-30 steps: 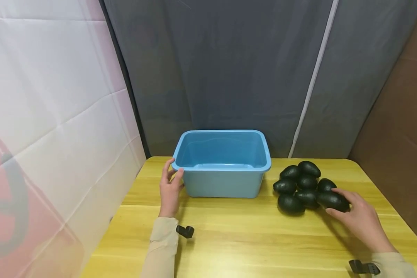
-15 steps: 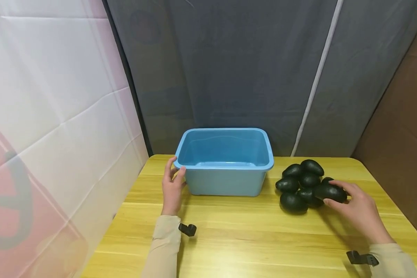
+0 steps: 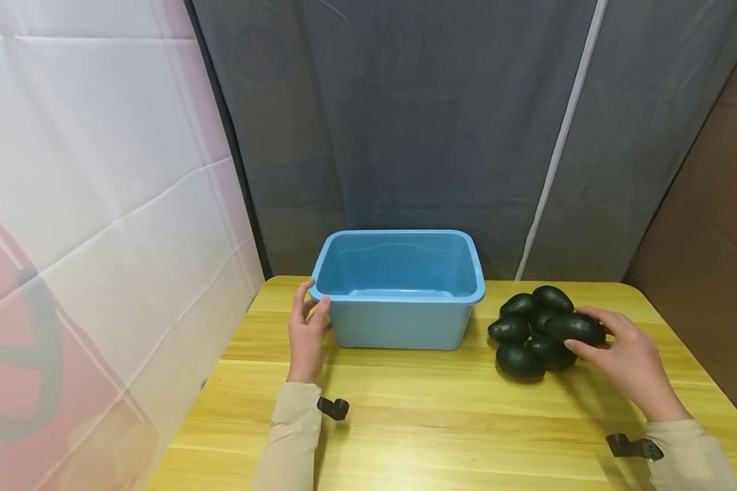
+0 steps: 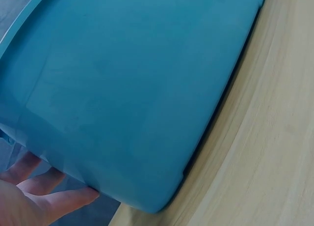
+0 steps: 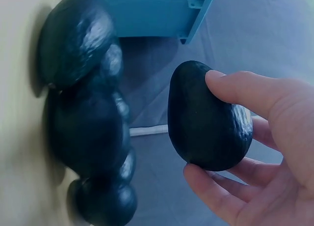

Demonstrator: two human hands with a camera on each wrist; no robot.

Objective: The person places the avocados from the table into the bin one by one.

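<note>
Yellow wooden table (image 3: 442,416) with visible grain and a rounded far edge; behind it a dark grey fabric backdrop (image 3: 405,123) crossed by a slanting white strip (image 3: 559,143); to the left a white quilted sheet (image 3: 98,157) with pink patches; to the right a brown panel (image 3: 712,204); soft, even light throughout.

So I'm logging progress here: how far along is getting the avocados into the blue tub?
Barely started: the blue tub looks empty. In hand: the right hand holds one avocado, lifted off the pile, while the left hand touches the tub's corner. Left: that avocado and the others on the table.
</note>
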